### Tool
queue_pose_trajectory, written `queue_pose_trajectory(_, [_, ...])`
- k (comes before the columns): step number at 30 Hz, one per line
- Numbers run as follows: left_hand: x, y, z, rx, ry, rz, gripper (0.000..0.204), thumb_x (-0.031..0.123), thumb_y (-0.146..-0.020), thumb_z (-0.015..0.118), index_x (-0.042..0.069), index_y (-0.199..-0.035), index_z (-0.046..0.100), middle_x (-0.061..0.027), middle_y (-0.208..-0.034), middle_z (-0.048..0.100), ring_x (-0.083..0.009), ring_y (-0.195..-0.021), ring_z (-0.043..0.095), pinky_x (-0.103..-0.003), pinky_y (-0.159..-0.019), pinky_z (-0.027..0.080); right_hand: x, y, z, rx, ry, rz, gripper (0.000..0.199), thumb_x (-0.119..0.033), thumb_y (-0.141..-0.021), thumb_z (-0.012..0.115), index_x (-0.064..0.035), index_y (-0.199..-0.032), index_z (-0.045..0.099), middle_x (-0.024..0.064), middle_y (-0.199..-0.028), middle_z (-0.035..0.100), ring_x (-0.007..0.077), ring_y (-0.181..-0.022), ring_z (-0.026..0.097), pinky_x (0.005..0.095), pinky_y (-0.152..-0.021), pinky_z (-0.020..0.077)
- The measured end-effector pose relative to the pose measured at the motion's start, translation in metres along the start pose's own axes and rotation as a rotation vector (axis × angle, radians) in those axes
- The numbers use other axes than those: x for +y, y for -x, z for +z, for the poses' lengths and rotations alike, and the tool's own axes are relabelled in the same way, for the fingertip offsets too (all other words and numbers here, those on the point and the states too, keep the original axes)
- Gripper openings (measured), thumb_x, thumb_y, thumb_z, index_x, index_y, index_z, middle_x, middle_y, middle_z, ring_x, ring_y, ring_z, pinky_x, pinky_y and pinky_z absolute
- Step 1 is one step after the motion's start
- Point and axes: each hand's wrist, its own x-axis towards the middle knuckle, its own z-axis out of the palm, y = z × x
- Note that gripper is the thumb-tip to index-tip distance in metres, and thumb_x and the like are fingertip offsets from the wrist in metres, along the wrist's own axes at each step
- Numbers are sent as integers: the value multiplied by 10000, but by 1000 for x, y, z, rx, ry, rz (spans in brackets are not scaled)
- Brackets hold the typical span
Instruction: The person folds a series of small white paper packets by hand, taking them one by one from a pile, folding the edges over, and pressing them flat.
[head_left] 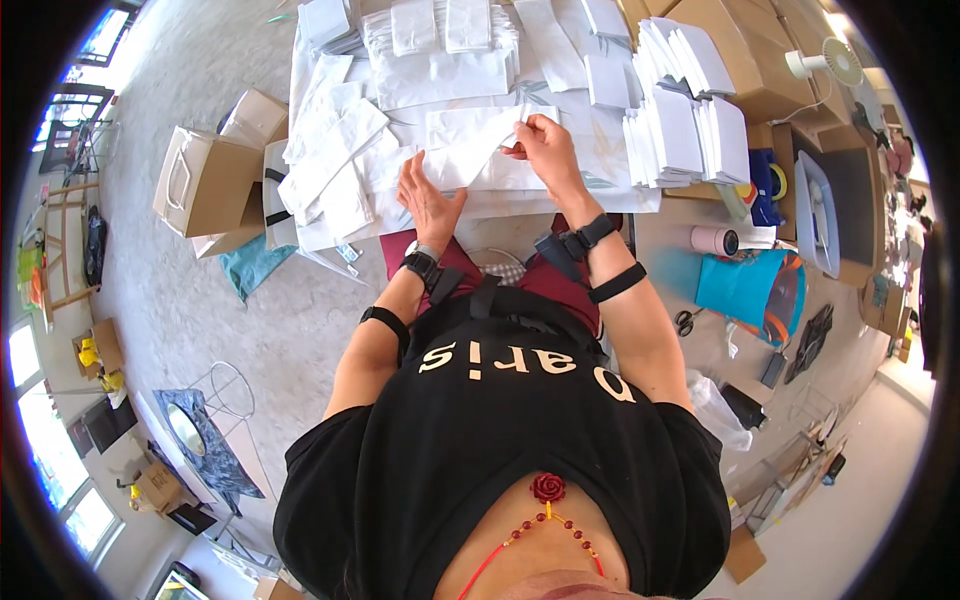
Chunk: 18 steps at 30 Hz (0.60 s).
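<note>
Paper bag (470, 155) flat, long axis L-R

- The tabletop (640, 203), covered in white, carries loose white paper bags (330, 150) spread across its left side.
- Upright stacks of folded white bags (690, 130) stand along its right side.
- Flat white sheets (440, 70) lie at its far end.

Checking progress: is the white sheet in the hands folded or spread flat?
Partly folded: right hand lifts one edge of the sheet, left hand presses it down.
</note>
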Motion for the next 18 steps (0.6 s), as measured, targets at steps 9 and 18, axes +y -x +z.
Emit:
queue_pose_trajectory(9, [-9, -3, 16, -45, 93, 20, 710, 31, -689, 799, 98, -1330, 501, -120, -1213, 572, -305, -1164, 551, -446, -1038, 372, -4, 11, -58, 170, -87, -23, 210, -180, -1025, 653, 29, -1043, 667, 50, -886, 682, 142, -779, 700, 277, -741, 596])
queue_pose_trajectory(18, [-2, -2, 22, -29, 159, 170, 574, -9, -742, 733, 107, -1274, 552, -150, -1254, 544, -351, -1151, 550, -472, -995, 437, 24, 9, -70, 413, 357, -321, 238, -229, -931, 735, 3, -917, 687, 106, -1090, 747, 180, -882, 716, 327, -749, 578])
